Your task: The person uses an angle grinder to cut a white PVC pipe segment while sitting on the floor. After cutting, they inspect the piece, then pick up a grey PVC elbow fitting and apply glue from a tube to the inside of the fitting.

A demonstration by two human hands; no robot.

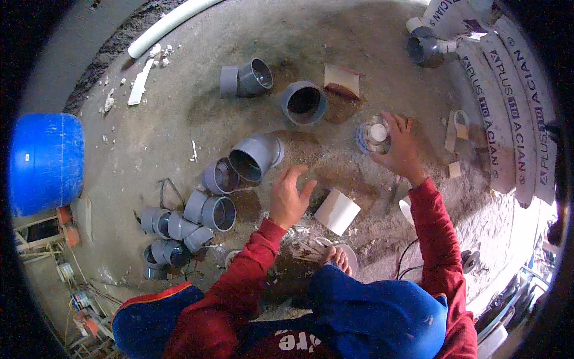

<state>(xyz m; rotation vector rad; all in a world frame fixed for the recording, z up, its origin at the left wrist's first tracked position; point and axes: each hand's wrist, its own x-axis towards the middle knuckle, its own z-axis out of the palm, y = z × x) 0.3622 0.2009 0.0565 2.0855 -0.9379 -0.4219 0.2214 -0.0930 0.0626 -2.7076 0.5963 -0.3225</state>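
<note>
My right hand (402,146) is closed around a small round can (362,139) with a white cap, its thumb on the near side and its fingers on the far side. My left hand (288,197) is held over the floor with thumb and fingers apart and nothing in it. Just right of that hand lies a short white pipe piece (337,212). To its upper left is a large grey elbow pipe fitting (257,157). Farther off, an upright grey pipe socket (305,103) stands next to a small cardboard piece (342,81).
Several grey pipe fittings (194,206) cluster at the left, and another grey fitting (246,79) lies at the back. A blue barrel (48,164) stands far left. Stacked sacks (505,107) line the right side. A long white pipe (173,27) lies at the far edge.
</note>
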